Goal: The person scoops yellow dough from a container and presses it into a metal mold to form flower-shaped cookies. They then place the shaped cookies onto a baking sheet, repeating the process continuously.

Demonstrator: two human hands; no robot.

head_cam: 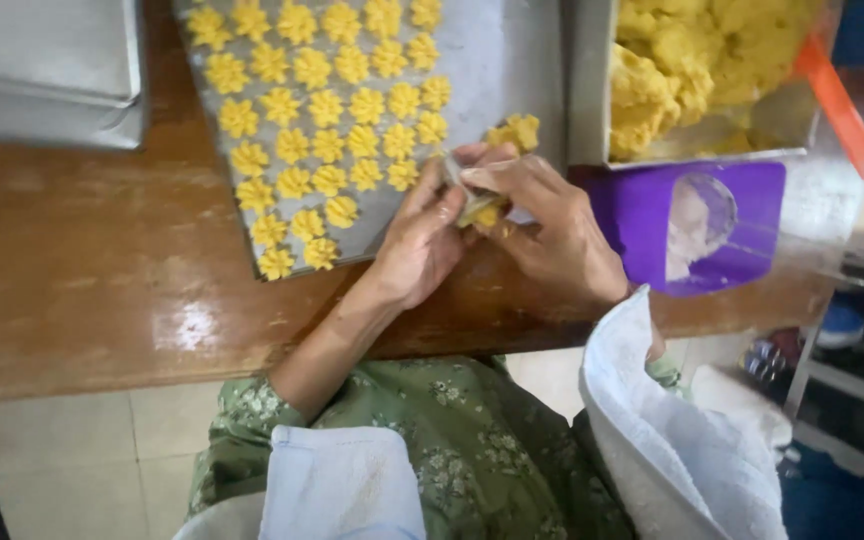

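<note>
Small clear piping bag with yellow dough at its tip (474,200), pinched between both hands at the near right edge of the grey metal baking tray (507,60). Left hand (422,240) closed around the bag's lower side, right hand (552,225) with fingers (497,180) curled shut over the top. Best kept steady and low over bare tray beside the last row of yellow flower-shaped cookies (327,110), squeezing evenly for matching shapes. Beyond, metal tub of yellow dough (697,60) and purple plastic scraper (697,225) on the brown wooden counter (102,260).
</note>
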